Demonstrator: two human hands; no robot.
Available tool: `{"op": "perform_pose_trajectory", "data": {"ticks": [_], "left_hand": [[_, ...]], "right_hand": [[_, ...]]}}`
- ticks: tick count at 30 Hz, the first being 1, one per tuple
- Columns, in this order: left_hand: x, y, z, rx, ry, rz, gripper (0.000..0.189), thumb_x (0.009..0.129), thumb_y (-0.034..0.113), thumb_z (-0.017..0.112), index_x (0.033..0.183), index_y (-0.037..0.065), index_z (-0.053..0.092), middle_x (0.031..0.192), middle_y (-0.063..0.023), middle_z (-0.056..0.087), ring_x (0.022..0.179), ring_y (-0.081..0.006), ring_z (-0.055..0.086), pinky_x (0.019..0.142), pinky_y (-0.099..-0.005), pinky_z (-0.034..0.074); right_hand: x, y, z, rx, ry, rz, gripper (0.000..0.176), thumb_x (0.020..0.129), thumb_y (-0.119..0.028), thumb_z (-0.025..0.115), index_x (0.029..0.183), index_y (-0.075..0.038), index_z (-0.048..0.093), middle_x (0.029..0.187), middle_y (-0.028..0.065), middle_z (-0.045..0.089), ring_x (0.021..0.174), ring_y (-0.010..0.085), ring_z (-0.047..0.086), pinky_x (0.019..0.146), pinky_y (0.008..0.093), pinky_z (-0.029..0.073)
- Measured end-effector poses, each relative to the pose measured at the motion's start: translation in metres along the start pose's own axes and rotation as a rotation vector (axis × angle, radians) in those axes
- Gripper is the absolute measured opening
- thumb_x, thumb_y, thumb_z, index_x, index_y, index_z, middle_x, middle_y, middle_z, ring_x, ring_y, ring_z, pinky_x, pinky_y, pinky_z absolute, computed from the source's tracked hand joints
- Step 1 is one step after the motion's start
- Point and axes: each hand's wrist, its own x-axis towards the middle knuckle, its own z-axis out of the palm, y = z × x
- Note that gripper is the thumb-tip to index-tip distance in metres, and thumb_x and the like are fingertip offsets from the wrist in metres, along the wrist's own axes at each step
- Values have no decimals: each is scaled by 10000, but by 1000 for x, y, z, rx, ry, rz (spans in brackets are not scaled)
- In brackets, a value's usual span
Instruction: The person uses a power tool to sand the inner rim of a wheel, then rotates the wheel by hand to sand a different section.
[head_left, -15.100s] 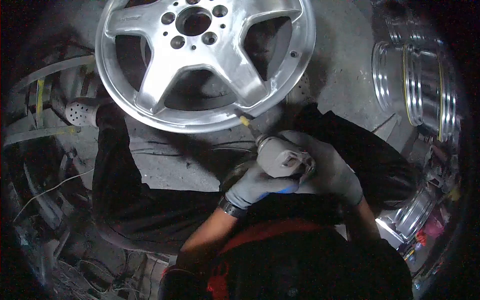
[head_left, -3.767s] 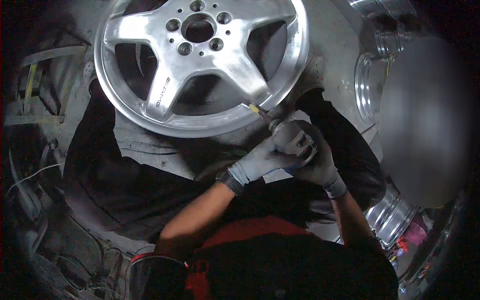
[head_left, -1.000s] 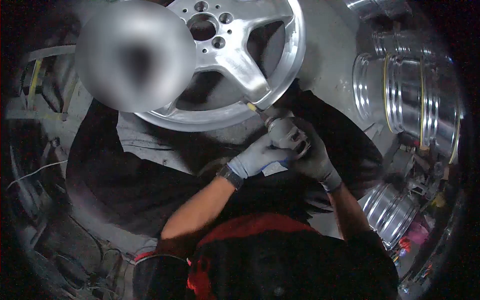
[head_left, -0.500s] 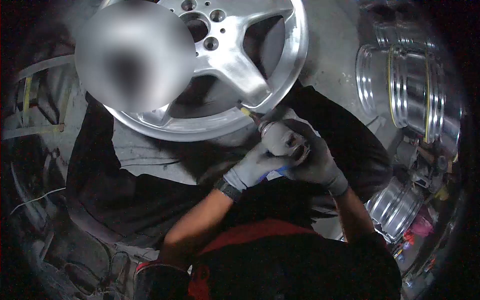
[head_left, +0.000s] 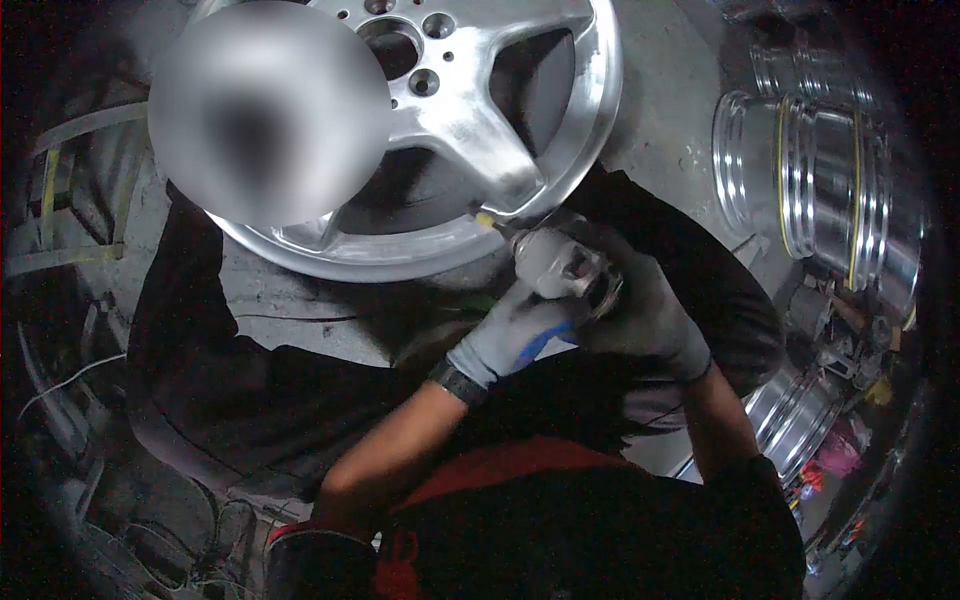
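My left hand (head_left: 515, 325), in a grey glove with a blue patch near the palm, is wrapped round a hand-held grinder (head_left: 578, 270) with a slim nose and a small yellow tip (head_left: 486, 219). My right hand (head_left: 650, 315), gloved too, closes on the tool's rear end from the other side; its fingertips lie partly in shadow. The yellow tip is at the lower rim of a silver alloy wheel (head_left: 460, 165), close to the foot of one spoke. A round blur covers the wheel's left part.
My crossed legs in dark trousers (head_left: 250, 400) lie under the wheel's near side. Shiny wheel barrels (head_left: 800, 170) stand on the right, with another rim (head_left: 795, 420) lower down beside small clutter. A metal frame (head_left: 85, 190) stands at the left, and a cable (head_left: 290, 318) runs along the floor.
My right hand has shifted slightly to the right, its forearm swinging outward. The grinder has turned a little in my hands, while its yellow tip stays near the same part of the rim.
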Motion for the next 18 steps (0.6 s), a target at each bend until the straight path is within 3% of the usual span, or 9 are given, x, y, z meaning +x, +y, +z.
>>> {"op": "perform_pose_trajectory", "data": {"ticks": [2, 4, 7, 8, 11, 13, 14, 16, 18], "left_hand": [[3, -2, -1, -126, 17, -109, 494, 953, 129, 657, 1408, 6, 509, 1359, -91, 578, 1231, -193, 562, 1073, -337, 444], [6, -9, -2, 176, -37, 42, 496, 951, 124, 658, 1408, 3, 510, 1370, -100, 574, 1239, -192, 559, 1078, -339, 440], [1, -10, -4, 441, -34, 291, 484, 951, 119, 656, 1399, -1, 518, 1366, -102, 576, 1247, -193, 553, 1075, -335, 445], [0, -9, -4, 443, -35, 291, 484, 951, 119, 656, 1399, -1, 518, 1366, -102, 576, 1247, -193, 553, 1075, -335, 445], [-2, -12, -2, 384, -22, 213, 499, 955, 127, 655, 1413, 3, 502, 1368, -102, 575, 1259, -201, 547, 1074, -334, 448], [5, -22, 2, 51, 60, -26, 416, 851, 23, 715, 1256, 20, 620, 1270, -169, 626, 1203, -317, 606, 1038, -397, 479], [10, -19, 7, 49, 57, -27, 416, 851, 23, 715, 1256, 20, 620, 1270, -169, 626, 1203, -317, 606, 1038, -397, 479], [18, -12, 15, -65, 16, -73, 641, 877, 43, 716, 1452, 16, 435, 1389, -133, 547, 1293, -265, 527, 1097, -381, 428], [13, -6, 16, 55, -7, -89, 724, 883, 55, 720, 1501, 14, 345, 1433, -122, 503, 1321, -244, 488, 1111, -376, 414]], "right_hand": [[-2, -3, -1, -31, 18, 7, 905, 670, -220, 915, 1435, -61, 458, 1327, 152, 614, 1223, 275, 627, 1009, 377, 516], [-4, -4, -3, 26, 24, 203, 936, 653, -231, 927, 1440, -60, 452, 1343, 150, 608, 1234, 248, 618, 1016, 376, 514], [0, 0, -5, 57, -25, 90, 961, 655, -245, 932, 1456, -60, 433, 1356, 148, 602, 1251, 217, 598, 1031, 373, 505], [1, 0, -4, 57, -23, 89, 961, 655, -245, 932, 1456, -60, 433, 1356, 148, 602, 1251, 217, 598, 1031, 373, 505], [0, 2, -1, 147, -42, 100, 983, 666, -235, 933, 1478, -60, 407, 1367, 148, 597, 1256, 195, 583, 1033, 369, 501], [-11, 7, -3, 104, 13, 80, 963, 687, -212, 924, 1483, -62, 402, 1350, 141, 601, 1242, 206, 584, 1034, 371, 495], [-19, 13, -1, 102, 15, 82, 963, 687, -212, 924, 1483, -62, 402, 1350, 141, 601, 1242, 206, 584, 1034, 371, 495], [-33, 24, 3, 253, 117, 173, 951, 695, -195, 921, 1480, -52, 403, 1336, 126, 604, 1216, 213, 590, 1028, 371, 494], [-36, 22, 3, 141, 115, 112, 947, 696, -195, 921, 1477, -46, 406, 1340, 126, 598, 1218, 214, 585, 1029, 370, 492]]}}
